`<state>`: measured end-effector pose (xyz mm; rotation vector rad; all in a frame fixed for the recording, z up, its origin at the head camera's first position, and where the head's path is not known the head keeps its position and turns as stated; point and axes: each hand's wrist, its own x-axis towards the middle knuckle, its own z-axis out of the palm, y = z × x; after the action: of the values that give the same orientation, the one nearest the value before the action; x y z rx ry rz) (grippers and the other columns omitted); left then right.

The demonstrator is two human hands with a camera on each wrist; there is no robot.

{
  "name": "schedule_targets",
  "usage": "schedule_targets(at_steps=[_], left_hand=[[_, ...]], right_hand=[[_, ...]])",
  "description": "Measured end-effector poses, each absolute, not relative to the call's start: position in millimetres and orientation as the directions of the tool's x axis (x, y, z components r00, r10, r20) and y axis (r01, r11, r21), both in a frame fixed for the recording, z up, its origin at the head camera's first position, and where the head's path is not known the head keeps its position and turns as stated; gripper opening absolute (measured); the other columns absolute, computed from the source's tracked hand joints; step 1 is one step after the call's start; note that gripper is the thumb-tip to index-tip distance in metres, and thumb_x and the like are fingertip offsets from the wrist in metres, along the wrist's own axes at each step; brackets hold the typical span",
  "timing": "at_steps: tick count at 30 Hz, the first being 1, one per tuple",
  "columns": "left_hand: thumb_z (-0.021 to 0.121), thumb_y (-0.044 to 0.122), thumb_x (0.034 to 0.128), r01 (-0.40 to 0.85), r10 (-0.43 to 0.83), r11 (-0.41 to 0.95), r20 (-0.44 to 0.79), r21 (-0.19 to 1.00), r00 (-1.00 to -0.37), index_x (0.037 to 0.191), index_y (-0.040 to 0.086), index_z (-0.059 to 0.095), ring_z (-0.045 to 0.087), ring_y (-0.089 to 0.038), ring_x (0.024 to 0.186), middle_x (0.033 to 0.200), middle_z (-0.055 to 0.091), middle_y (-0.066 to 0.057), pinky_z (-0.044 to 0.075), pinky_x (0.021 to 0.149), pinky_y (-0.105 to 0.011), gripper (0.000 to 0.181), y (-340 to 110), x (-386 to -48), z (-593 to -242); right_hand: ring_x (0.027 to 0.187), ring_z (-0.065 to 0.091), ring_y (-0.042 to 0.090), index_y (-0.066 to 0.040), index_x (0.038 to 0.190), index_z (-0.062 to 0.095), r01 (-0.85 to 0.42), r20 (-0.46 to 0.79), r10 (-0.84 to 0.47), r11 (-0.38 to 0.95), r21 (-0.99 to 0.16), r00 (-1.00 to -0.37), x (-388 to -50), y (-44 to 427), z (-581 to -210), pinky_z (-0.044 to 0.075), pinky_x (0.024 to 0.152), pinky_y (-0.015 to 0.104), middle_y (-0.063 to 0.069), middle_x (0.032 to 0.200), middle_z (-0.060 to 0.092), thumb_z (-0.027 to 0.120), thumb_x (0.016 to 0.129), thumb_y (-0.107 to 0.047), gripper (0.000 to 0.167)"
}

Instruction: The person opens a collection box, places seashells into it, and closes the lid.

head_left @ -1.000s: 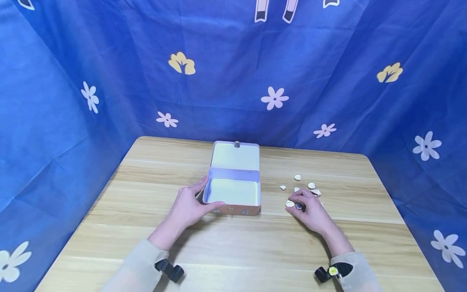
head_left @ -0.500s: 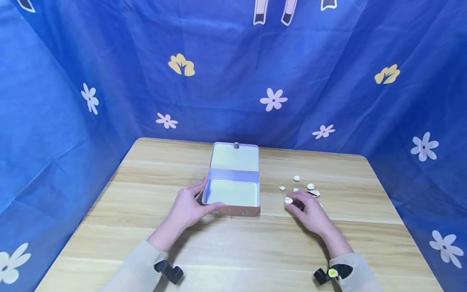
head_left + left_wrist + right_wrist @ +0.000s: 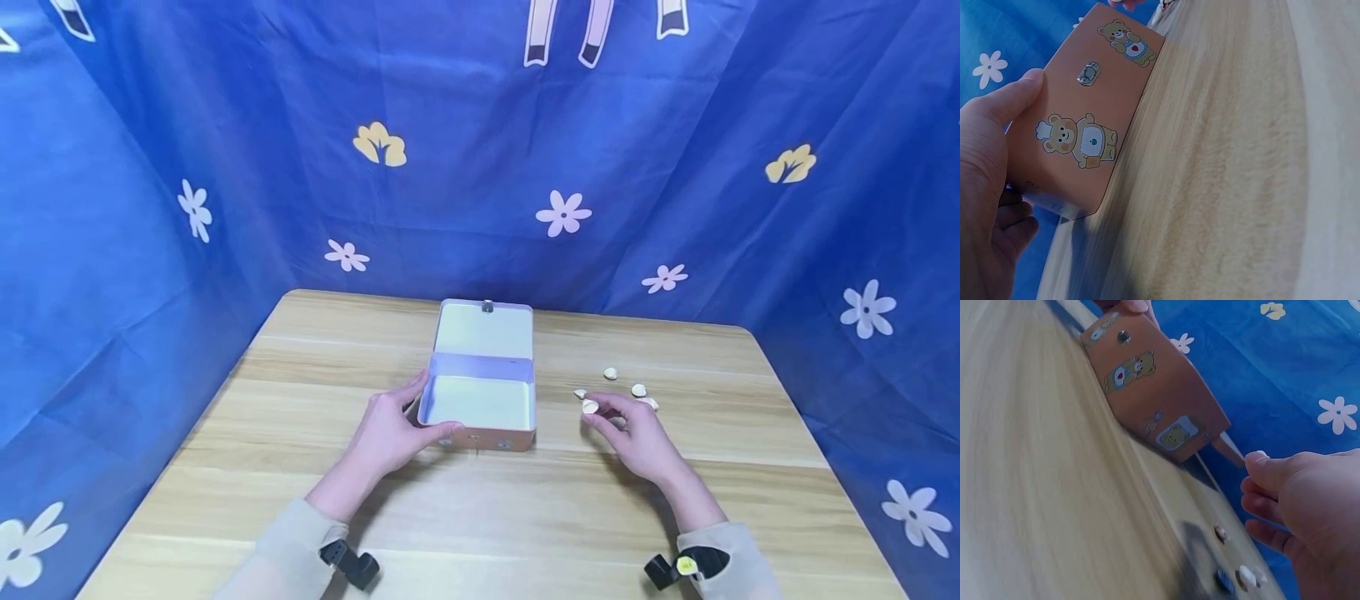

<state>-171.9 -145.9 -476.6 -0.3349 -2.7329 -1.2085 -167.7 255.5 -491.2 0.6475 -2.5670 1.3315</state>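
An orange tin box [image 3: 498, 440] with bear pictures on its front stands with its lid [image 3: 483, 329] raised, white inside. My left hand [image 3: 390, 425] grips its left front corner, thumb along the front rim and fingers round the left side; in the left wrist view the thumb [image 3: 1016, 97] lies over the front's top edge. To the right of the box, my right hand [image 3: 633, 433] pinches a small white shell [image 3: 590, 407] between thumb and fingertips, above the table. That shell is hidden behind the thumb in the right wrist view.
Several small shells lie on the wooden table [image 3: 480, 517] beyond the right hand, among them a white shell [image 3: 611, 373] and another shell [image 3: 638, 390]. The right wrist view shows a dark blue piece [image 3: 1225, 581] there too. A blue flowered curtain [image 3: 465, 167] surrounds the table.
My right hand has risen slightly off the table and shifted a little left with the shell. The left hand keeps its grip on the box. The head view has tilted up slightly.
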Motion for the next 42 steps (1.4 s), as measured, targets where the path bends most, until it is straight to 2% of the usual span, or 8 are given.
schedule_targets(at_steps=[7,17,22,24,29,36,40,42], left_hand=[[0.089,0.071,0.0703,0.262,0.153,0.656,0.216,0.708,-0.964,0.152,0.001,0.054,0.067,-0.027,0.111,0.15,0.054,-0.013,0.054,0.095,-0.042,0.113,-144.8,-173.8,-477.8],[0.089,0.072,0.0691,0.256,0.148,0.654,0.211,0.712,-0.966,0.152,0.001,0.054,0.066,-0.026,0.1,0.151,0.054,-0.012,0.054,0.094,-0.042,0.114,-145.1,-173.2,-478.8],[0.088,0.073,0.0689,0.266,0.153,0.644,0.219,0.717,-0.964,0.151,0.0,0.054,0.065,-0.029,0.122,0.151,0.055,-0.01,0.054,0.103,-0.046,0.115,-143.9,-172.8,-478.2],[0.088,0.073,0.0692,0.271,0.156,0.643,0.223,0.716,-0.962,0.151,0.0,0.054,0.065,-0.029,0.121,0.152,0.055,-0.009,0.054,0.102,-0.045,0.115,-143.0,-173.4,-477.8],[0.087,0.074,0.0696,0.278,0.158,0.646,0.232,0.711,-0.96,0.151,0.0,0.054,0.066,-0.022,0.088,0.152,0.054,-0.007,0.054,0.091,-0.04,0.115,-142.4,-175.3,-477.9],[0.087,0.075,0.0685,0.282,0.153,0.646,0.242,0.71,-0.958,0.152,0.002,0.054,0.065,-0.023,0.114,0.151,0.055,-0.008,0.055,0.099,-0.043,0.115,-144.3,-175.8,-479.0],[0.087,0.075,0.0692,0.275,0.154,0.643,0.231,0.715,-0.961,0.152,0.001,0.054,0.067,-0.023,0.09,0.151,0.055,-0.009,0.054,0.094,-0.042,0.115,-145.5,-174.8,-480.5],[0.087,0.074,0.0689,0.27,0.152,0.642,0.226,0.717,-0.962,0.152,0.001,0.054,0.065,-0.022,0.086,0.151,0.055,-0.009,0.054,0.093,-0.042,0.115,-146.0,-174.0,-480.5]], right_hand=[[0.094,0.071,0.014,-0.001,0.128,0.074,-0.46,0.365,-0.281,0.52,-0.72,-0.888,-168.0,244.1,-479.4,0.061,0.083,0.04,-0.004,0.102,0.077,0.077,0.098,-0.01,0.032],[0.092,0.072,0.017,0.0,0.125,0.075,-0.466,0.377,-0.274,0.484,-0.741,-0.885,-178.7,225.4,-468.1,0.061,0.084,0.042,-0.002,0.102,0.077,0.078,0.098,-0.012,0.03],[0.089,0.073,0.017,-0.002,0.123,0.076,-0.469,0.373,-0.286,0.467,-0.75,-0.883,-183.8,215.2,-464.1,0.06,0.078,0.033,-0.001,0.099,0.077,0.079,0.097,-0.012,0.028],[0.089,0.072,0.016,-0.003,0.123,0.077,-0.471,0.372,-0.291,0.469,-0.747,-0.881,-186.1,211.2,-462.8,0.06,0.077,0.033,-0.002,0.098,0.077,0.079,0.097,-0.013,0.028],[0.09,0.072,0.015,-0.001,0.124,0.076,-0.462,0.35,-0.309,0.47,-0.752,-0.884,-190.8,200.6,-456.9,0.061,0.082,0.039,-0.002,0.1,0.077,0.079,0.099,-0.018,0.031],[0.089,0.072,0.016,0.001,0.123,0.076,-0.448,0.333,-0.318,0.429,-0.785,-0.888,-198.2,185.4,-454.0,0.059,0.079,0.031,-0.002,0.097,0.077,0.08,0.098,-0.018,0.031],[0.088,0.072,0.016,0.003,0.121,0.076,-0.442,0.328,-0.327,0.386,-0.81,-0.886,-202.7,176.3,-455.8,0.06,0.079,0.031,-0.001,0.094,0.076,0.081,0.096,-0.013,0.03],[0.087,0.072,0.016,0.004,0.12,0.076,-0.439,0.323,-0.336,0.372,-0.818,-0.885,-204.0,171.7,-455.9,0.061,0.079,0.032,0.0,0.093,0.076,0.081,0.096,-0.012,0.03]])
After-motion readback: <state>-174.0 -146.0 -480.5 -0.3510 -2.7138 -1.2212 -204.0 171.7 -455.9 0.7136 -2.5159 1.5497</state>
